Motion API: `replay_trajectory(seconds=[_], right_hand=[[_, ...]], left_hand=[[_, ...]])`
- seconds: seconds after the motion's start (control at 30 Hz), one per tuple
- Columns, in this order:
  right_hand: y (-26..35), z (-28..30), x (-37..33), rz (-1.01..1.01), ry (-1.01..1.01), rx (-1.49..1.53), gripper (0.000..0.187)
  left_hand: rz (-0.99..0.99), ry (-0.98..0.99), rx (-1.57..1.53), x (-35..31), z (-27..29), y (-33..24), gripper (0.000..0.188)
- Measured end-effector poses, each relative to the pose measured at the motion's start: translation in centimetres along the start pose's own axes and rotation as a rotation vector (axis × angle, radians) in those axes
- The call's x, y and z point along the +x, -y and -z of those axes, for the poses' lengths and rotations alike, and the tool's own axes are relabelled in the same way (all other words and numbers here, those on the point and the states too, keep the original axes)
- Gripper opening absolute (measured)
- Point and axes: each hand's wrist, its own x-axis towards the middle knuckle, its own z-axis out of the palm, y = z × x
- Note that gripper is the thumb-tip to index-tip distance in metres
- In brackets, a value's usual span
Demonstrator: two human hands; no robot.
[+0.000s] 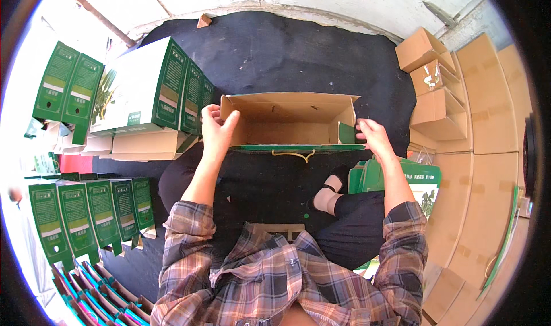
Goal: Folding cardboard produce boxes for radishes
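Observation:
An open cardboard box (281, 119), brown inside and green outside, is in front of me above my lap. A yellow cord handle (294, 154) hangs from its near green side. My left hand (218, 132) grips the left end, thumb at the inner side and fingers around the outside. At the right end, my right hand (374, 137) has its fingers bent against the edge, beside a small green flap (346, 133) folded inside the corner. Part of that hand's fingertips is hidden by the box edge.
Green-and-white boxes (172, 90) stand stacked at the left, with a row of green boxes (103, 211) nearer. Flat green printed cartons (396, 176) lie by my right knee. Brown cartons (442, 116) line the right side. Black sheeting (298, 50) covers the floor.

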Motion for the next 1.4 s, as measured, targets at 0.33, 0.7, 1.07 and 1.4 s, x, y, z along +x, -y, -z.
replay_trajectory(seconds=[0.33, 0.7, 1.07, 1.4], right_hand=[[1.3, -1.1, 0.3, 0.431, -0.175, -0.097, 0.048], [1.6, -1.6, 1.4, 0.388, -0.053, -0.192, 0.045], [2.3, -1.7, 1.7, 0.148, 0.137, 0.015, 0.051], [0.1, -2.0, 3.0, 0.354, -0.014, -0.055, 0.044]], left_hand=[[-0.178, 0.192, 0.568, -0.1, 0.4, -2.4, 0.066], [-0.280, 0.513, 0.495, 0.0, -0.1, -3.1, 0.082], [0.088, 0.870, 0.169, 1.6, 1.2, -1.1, 0.102], [-0.148, 0.401, 0.625, 0.6, -0.9, 0.4, 0.054]])
